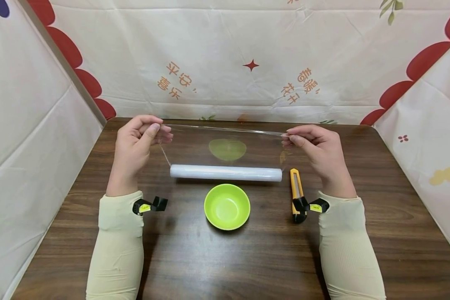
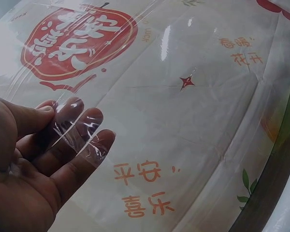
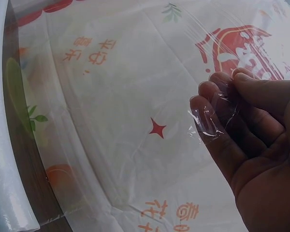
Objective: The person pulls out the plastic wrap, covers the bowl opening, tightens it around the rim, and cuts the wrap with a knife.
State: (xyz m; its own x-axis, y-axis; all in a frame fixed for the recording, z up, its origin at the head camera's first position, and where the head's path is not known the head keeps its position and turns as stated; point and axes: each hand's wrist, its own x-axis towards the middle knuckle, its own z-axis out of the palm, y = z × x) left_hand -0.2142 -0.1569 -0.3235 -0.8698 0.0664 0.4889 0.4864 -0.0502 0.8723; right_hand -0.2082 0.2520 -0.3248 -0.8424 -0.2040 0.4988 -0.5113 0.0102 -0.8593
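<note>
A roll of clear cling film (image 1: 226, 173) lies crosswise on the table, with a sheet of film (image 1: 195, 143) drawn out from its far side. The left hand (image 1: 136, 135) pinches one corner of the sheet between thumb and index finger, its other fingers behind the film. At the opposite corner, the right hand (image 1: 316, 143) pinches the film the same way. Between them the sheet's edge runs nearly straight. A light green bowl (image 1: 227, 207) stands upright in front of the roll. The yellow and black utility knife (image 1: 296, 187) lies to its right, partly covered by the right wrist's camera strap.
A pale green oval (image 1: 227, 150) shows in the stretched film beyond the roll. The dark wooden table (image 1: 225, 266) is bounded by a printed white cloth (image 1: 225, 54) at the back and more cloth at both sides.
</note>
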